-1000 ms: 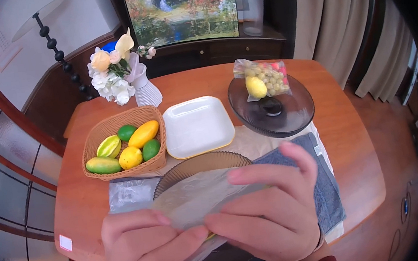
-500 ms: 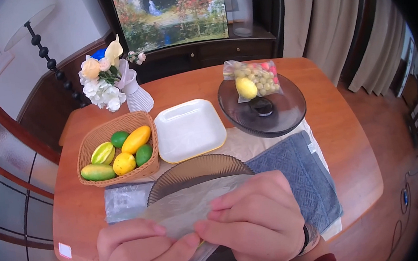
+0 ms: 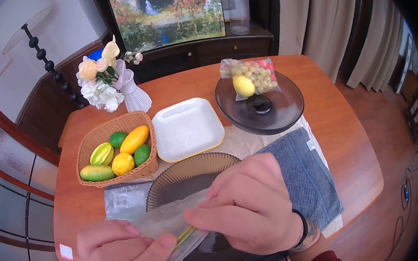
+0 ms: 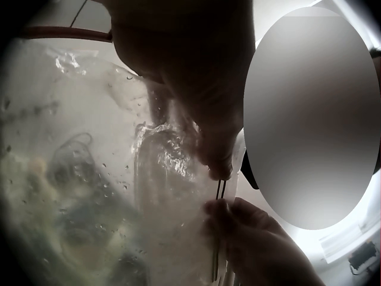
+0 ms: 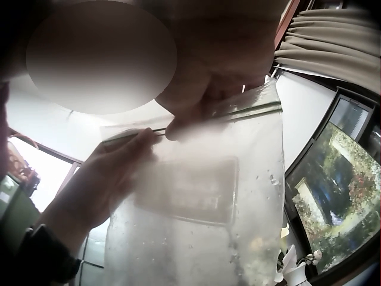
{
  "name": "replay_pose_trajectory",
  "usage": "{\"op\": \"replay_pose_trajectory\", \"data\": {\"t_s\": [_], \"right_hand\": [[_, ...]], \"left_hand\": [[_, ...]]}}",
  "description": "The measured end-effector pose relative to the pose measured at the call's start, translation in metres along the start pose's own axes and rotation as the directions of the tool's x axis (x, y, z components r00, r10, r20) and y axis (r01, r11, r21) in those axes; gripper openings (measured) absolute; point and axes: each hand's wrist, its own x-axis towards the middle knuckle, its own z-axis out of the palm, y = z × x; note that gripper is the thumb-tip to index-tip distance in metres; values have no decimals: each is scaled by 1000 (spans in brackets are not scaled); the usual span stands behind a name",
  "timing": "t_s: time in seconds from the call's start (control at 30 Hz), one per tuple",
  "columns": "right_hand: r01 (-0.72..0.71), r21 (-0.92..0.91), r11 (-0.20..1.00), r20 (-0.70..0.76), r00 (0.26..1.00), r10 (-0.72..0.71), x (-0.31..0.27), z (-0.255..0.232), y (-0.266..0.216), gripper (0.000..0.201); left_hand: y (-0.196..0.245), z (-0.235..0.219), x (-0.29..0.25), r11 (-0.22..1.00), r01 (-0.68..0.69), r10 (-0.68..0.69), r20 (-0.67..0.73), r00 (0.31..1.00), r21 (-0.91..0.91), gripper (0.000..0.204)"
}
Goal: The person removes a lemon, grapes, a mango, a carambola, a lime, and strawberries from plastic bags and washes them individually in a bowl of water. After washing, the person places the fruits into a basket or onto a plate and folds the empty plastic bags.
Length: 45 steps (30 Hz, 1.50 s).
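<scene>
Both hands pinch the top of a clear zip bag [image 3: 164, 210] above the brown ribbed glass bowl [image 3: 197, 164]. My left hand [image 3: 122, 253] grips the bag's edge with thumb and curled fingers. To its right, my right hand [image 3: 247, 204] pinches the same edge, and a yellow-green zip strip [image 3: 184, 234] runs between the thumbs. Water drops dot the hanging bag [image 5: 196, 244] in the right wrist view. In the left wrist view the right hand's fingertips [image 4: 219, 208] press on the zip line, just below the left hand [image 4: 190, 77].
A wicker basket [image 3: 82, 151] of mangoes and other fruit stands left, beside a white square dish [image 3: 188, 128]. A dark glass stand [image 3: 289, 102] carries a bag of grapes and a lemon [image 3: 243, 85]. A blue towel [image 3: 302, 171], another clear bag [image 3: 124, 201] and a flower vase [image 3: 137, 95] lie around.
My left hand has shifted left and down, and the hands are farther apart. More of the zip strip shows between them. The right hand's raised finger has curled down.
</scene>
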Motion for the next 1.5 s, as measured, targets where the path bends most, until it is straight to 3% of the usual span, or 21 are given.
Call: {"op": "replay_pose_trajectory", "data": {"t_s": [0.27,0.33,0.53,0.63,0.73,0.83,0.93,1.07,1.33,1.47,1.5], "right_hand": [[22,-41,999,-16,1000,-23,6,1,10,25],[31,-78,996,9,999,-31,7,0,12,25],[3,-36,999,-1,1000,-3,2,1,11,24],[7,8,1000,-53,999,-7,3,0,6,24],[-42,-24,999,-18,999,42,3,-2,3,24],[86,-2,996,-48,995,-86,7,2,13,26],[46,-43,998,-73,996,-49,8,4,17,24],[-9,56,998,-24,1000,11,8,-8,24,25],[-101,129,987,22,995,99,3,-17,19,27],[-136,150,979,27,991,133,5,-17,20,29],[-124,135,983,25,992,122,7,-18,22,29]], "left_hand": [[-8,2,-1,998,-35,35,-13,999,44,18],[-11,5,-2,998,-20,25,-90,996,65,20],[-10,-5,0,999,-22,22,20,1000,25,20],[-13,0,-6,1000,-16,15,-63,998,-5,18],[-14,-5,-8,1000,-3,2,-47,999,-14,19],[-16,-7,-8,1000,19,-19,-55,998,1,21],[-20,-3,-12,989,109,-123,-157,980,-96,23],[-25,-11,-12,985,84,-97,-80,992,-150,25],[-26,-13,-24,983,46,-94,-269,958,-180,22],[-29,-13,-23,968,55,-123,-272,954,-245,25],[-31,-16,-22,963,82,-137,-202,970,-257,28]]}}
